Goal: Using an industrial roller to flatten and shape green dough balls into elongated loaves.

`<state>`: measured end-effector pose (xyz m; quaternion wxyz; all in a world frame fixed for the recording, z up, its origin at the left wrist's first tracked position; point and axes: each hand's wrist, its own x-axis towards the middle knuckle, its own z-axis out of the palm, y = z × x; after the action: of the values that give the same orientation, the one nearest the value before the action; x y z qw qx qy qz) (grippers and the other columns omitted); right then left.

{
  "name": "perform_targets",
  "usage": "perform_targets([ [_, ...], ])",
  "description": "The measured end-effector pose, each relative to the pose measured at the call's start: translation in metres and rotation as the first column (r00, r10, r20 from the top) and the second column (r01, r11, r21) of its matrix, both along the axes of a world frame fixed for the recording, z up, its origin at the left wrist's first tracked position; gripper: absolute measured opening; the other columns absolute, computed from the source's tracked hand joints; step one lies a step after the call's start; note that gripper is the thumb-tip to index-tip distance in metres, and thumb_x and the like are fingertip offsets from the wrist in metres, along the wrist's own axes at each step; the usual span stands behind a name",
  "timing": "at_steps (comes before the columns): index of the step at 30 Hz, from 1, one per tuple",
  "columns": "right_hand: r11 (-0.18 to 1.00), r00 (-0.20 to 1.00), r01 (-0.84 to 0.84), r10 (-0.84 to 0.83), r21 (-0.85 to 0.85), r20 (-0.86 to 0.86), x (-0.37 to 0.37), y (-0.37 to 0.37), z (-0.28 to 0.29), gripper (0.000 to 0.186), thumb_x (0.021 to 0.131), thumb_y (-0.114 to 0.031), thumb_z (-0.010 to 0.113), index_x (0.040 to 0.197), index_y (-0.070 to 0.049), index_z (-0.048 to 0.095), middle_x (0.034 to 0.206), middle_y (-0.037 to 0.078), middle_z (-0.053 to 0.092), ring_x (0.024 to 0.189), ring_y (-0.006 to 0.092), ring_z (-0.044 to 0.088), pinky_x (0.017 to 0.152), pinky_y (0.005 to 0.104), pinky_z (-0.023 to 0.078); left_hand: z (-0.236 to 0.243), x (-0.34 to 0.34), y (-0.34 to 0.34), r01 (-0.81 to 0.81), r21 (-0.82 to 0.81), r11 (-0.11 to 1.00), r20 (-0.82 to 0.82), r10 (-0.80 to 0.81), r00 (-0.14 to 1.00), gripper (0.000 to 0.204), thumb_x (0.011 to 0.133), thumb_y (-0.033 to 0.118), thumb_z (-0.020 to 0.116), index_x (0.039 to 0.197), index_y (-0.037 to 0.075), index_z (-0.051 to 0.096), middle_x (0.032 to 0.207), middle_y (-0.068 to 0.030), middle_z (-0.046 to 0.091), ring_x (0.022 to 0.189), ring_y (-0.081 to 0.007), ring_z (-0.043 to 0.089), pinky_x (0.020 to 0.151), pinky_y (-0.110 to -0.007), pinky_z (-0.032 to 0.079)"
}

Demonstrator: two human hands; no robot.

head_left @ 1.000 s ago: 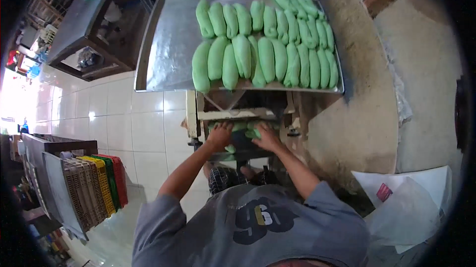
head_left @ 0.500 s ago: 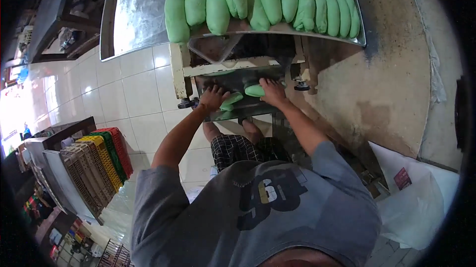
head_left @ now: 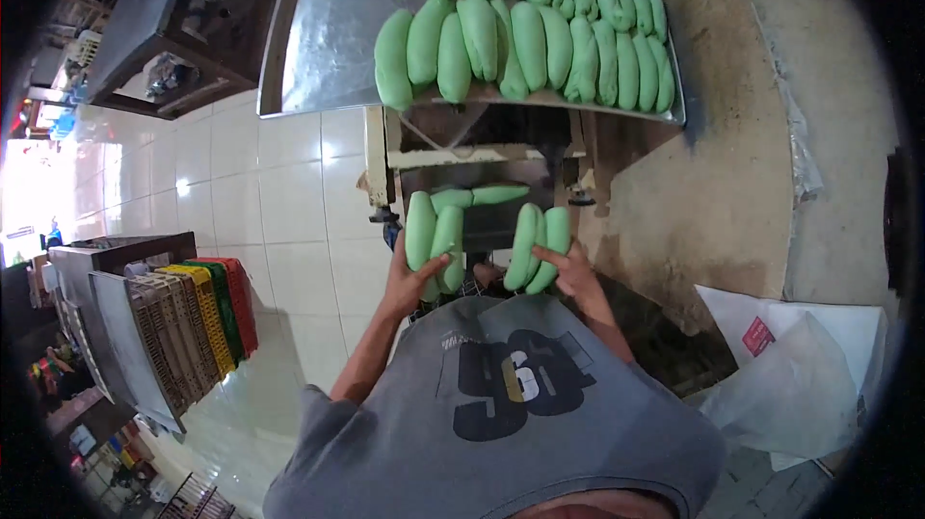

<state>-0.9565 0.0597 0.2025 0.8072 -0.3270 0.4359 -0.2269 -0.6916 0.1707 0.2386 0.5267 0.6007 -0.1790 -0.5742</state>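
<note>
My left hand is closed on a pair of long, pale-green dough rolls, held upright, with perhaps another beneath. My right hand grips a similar bunch of green rolls, its thumb across their lower part. Between and just beyond both hands, two more rolls lie crosswise end to end on the dark plate of a worn cream-framed machine. Above it sits a large metal tray holding rows of the same green dough rolls.
A dark metal worktable stands at upper left over tiled floor. Stacked colourful crates are at lower left. At right are a tan stained surface and white plastic sheeting.
Both hands were spread over the plate with rolls under them; now they are nearer my body, each lifted with rolls gripped in it. My head view has shifted.
</note>
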Motion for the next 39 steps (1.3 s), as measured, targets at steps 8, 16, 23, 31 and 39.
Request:
perform_targets([
  [8,0.986,0.986,0.082,-0.059,-0.144,0.155,0.093,-0.097,0.114,0.05,0.086,-0.034,0.058,0.124,-0.004,0.046,0.118,0.011,0.054,0.106,0.025,0.053,0.09,0.0407,0.044,0.101,0.032,-0.106,0.075,-0.395,0.915,0.058,-0.057,0.997,0.074,0.085,0.027,0.061,0.14,0.005,0.016,0.135,-0.017,0.034,0.122,-0.0242,0.037,0.102,-0.036,0.029],
  [16,0.913,0.958,0.284,-0.262,-0.291,0.112,0.178,-0.274,0.209,0.053,0.092,-0.04,0.046,0.129,-0.004,0.037,0.116,0.012,0.051,0.106,0.0244,0.051,0.092,0.0392,0.043,0.198,0.175,-0.312,-0.152,-0.608,0.779,0.565,0.56,0.606,0.089,0.087,0.056,0.043,0.142,0.001,0.0,0.139,-0.0293,0.026,0.127,-0.0385,0.031,0.102,-0.043,0.027],
  [23,0.643,0.919,-0.001,-0.302,-0.766,-0.254,0.092,-0.091,0.042,0.026,0.095,-0.024,0.046,0.082,-0.002,0.054,0.068,0.004,0.051,0.063,0.0118,0.051,0.059,0.0312,0.042,0.061,0.062,-0.128,-0.084,-0.578,0.812,0.48,0.421,0.77,0.019,0.092,0.017,0.049,0.084,0.0,0.054,0.072,-0.0041,0.055,0.068,-0.0118,0.052,0.063,-0.025,0.043],
  [31,0.204,0.147,-0.971,0.098,-0.125,-0.984,0.066,-0.065,-0.124,0.073,0.07,-0.014,0.072,0.133,-0.012,0.036,0.134,0.015,0.029,0.124,0.0337,0.03,0.1,0.0462,0.032,-0.161,-0.022,-0.065,0.353,0.528,0.772,0.83,-0.557,-0.024,0.063,0.075,0.03,0.068,0.126,0.005,0.042,0.122,-0.0162,0.046,0.115,-0.0373,0.042,0.092,-0.044,0.039],
  [39,0.284,0.321,-0.903,-0.055,-0.323,-0.945,0.051,-0.067,-0.195,0.087,0.059,-0.041,0.078,0.127,-0.007,0.036,0.129,0.024,0.031,0.119,0.0421,0.03,0.099,0.052,0.026,-0.212,-0.023,-0.071,0.285,0.419,0.862,0.906,-0.376,-0.195,0.088,0.059,0.039,0.076,0.13,0.01,0.034,0.124,-0.0151,0.04,0.115,-0.0343,0.038,0.094,-0.044,0.035],
])
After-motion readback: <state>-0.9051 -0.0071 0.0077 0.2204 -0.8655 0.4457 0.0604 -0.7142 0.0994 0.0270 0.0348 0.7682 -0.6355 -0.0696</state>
